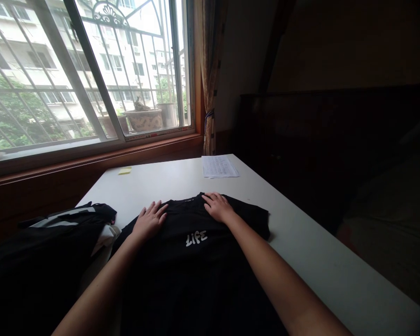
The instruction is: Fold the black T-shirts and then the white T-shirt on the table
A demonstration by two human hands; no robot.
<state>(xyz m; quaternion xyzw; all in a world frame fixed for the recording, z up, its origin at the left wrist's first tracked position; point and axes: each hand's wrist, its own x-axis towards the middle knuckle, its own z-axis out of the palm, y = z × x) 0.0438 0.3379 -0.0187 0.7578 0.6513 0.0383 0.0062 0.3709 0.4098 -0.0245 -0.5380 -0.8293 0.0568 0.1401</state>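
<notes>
A black T-shirt [196,275] lies spread on the white table [157,179], its collar at the far side and a small light print on the chest. My left hand [150,221] rests flat on the shirt's left shoulder, fingers spread. On the other side of the collar, my right hand [217,206] lies on the cloth with its fingers slightly apart. Neither hand grips the fabric. The right sleeve reaches over the table; the left sleeve is partly hidden by my left hand and forearm.
Dark clothes [38,261] with a light stripe are heaped at the left. Printed papers [219,167] and yellow sticky notes [125,171] lie at the table's far side. Beyond are a barred window and a tied curtain [210,88].
</notes>
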